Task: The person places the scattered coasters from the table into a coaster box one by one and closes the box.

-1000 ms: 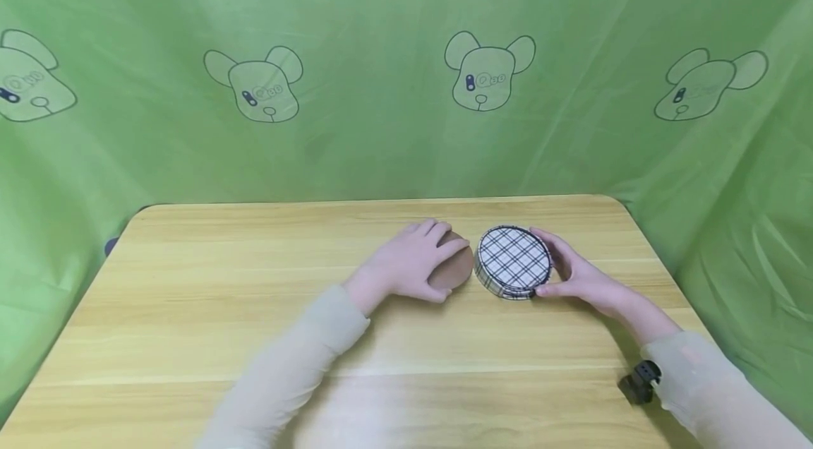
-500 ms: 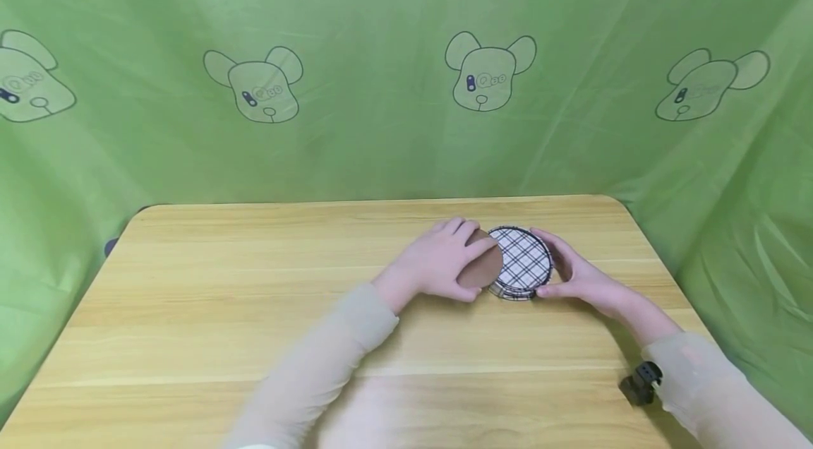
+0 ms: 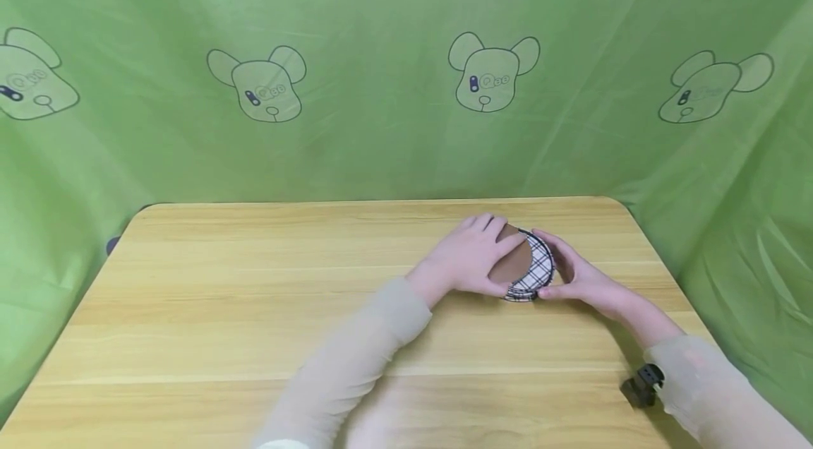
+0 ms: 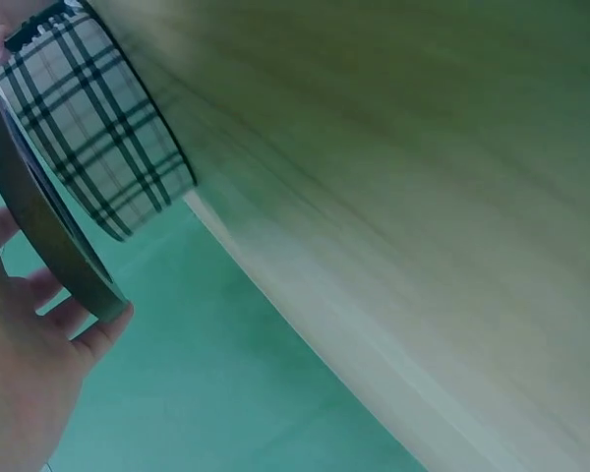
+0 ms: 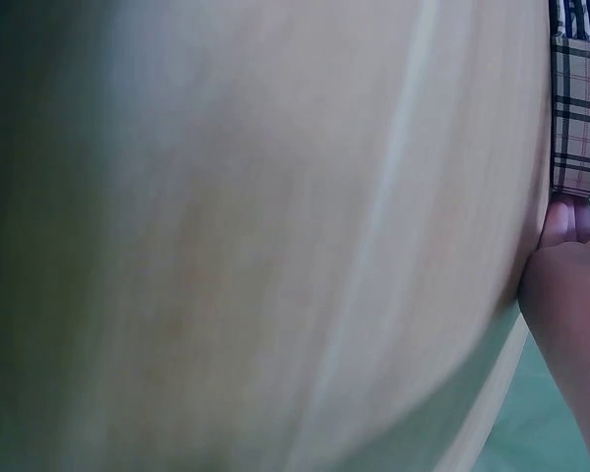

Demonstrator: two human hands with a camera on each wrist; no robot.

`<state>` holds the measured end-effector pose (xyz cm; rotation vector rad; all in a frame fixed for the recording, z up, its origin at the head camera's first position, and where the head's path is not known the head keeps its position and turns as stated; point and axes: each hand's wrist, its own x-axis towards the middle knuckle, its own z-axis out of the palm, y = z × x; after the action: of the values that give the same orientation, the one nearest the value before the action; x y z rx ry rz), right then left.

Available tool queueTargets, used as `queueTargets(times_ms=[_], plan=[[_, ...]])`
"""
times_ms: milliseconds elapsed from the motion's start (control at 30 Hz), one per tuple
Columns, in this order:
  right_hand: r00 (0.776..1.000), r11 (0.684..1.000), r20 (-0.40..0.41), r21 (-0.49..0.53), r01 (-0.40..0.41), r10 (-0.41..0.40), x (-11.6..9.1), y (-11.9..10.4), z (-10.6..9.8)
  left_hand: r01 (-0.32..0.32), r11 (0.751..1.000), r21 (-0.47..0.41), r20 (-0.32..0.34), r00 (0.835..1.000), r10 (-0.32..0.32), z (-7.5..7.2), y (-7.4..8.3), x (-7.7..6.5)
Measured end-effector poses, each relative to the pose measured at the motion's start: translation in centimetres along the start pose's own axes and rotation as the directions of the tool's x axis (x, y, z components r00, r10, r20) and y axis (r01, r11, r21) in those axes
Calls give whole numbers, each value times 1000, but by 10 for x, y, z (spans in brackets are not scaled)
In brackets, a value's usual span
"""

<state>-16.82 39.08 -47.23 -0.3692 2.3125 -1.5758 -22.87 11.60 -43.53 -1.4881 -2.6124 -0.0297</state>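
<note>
A round case in black-and-white plaid [image 3: 542, 269] sits on the table at right of centre, its plaid side wall [image 4: 98, 123] large in the left wrist view. Over its left part, my left hand [image 3: 473, 255] grips a flat, brown, round lid-like disc [image 3: 516, 267] by the edges. From the left wrist, the disc is a shallow band with a narrow gap between it and the case. My right hand [image 3: 574, 276] holds the case from the right, thumb at the near side and fingers behind. Only a corner of the plaid wall [image 5: 580, 118] shows in the right wrist view.
The pale wooden table [image 3: 209, 308] has rounded far corners. A green curtain [image 3: 381, 152] with bear-head drawings hangs behind it and along the sides. A small black device [image 3: 641, 385] is on the right sleeve.
My left hand has carried the brown disc rightward, from beside the plaid case to over most of its top. My right hand and the case have stayed nearly in place.
</note>
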Motion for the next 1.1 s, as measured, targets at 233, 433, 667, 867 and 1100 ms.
queueTargets(times_ms=[233, 433, 667, 867, 1100], plan=[[1000, 1000, -4, 5, -7, 7, -1, 1, 0, 7, 1000, 12, 51, 999, -7, -3, 11, 14], [1000, 1000, -4, 11, -3, 3, -2, 0, 0, 5, 999, 38, 50, 999, -7, 1, 15, 22], [1000, 1000, 11, 7, 29, -29, -2, 1, 0, -1, 999, 53, 63, 998, -2, 5, 19, 27], [1000, 1000, 24, 16, -3, 2, -3, 0, -1, 0, 999, 54, 64, 998, -3, 8, 23, 29], [1000, 1000, 28, 15, -12, 11, -2, 0, -2, 11, 999, 34, 79, 997, -13, 8, 24, 29]])
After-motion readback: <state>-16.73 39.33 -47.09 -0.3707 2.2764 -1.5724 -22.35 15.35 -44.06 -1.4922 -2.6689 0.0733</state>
